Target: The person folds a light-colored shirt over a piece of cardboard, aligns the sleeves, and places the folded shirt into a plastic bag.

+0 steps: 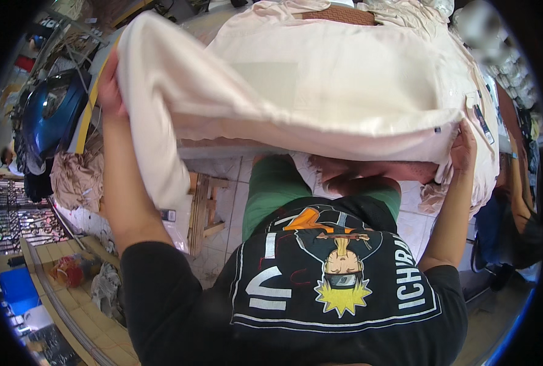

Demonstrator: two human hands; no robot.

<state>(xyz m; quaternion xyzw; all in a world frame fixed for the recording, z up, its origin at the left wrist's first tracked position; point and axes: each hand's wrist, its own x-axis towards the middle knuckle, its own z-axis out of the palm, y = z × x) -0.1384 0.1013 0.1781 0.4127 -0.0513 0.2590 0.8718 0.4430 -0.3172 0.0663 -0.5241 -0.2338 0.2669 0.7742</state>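
Note:
A cream garment stretches between my two hands over the worktable. My left hand, raised at the far left, is closed on one end, and a fold of the cloth hangs down beside my forearm with a dark label near its bottom. At the right, my right hand grips the other end low by the table's front edge; its fingertips are partly hidden. Behind the held cloth, more cream fabric lies spread on the table. A dark printed tag shows just beyond my right hand.
A wooden stool stands below the table's edge, left of my legs. Crumpled beige cloth and a glossy blue shell are at the left. Another person's arm shows at the right. White bundles are stacked at the far right.

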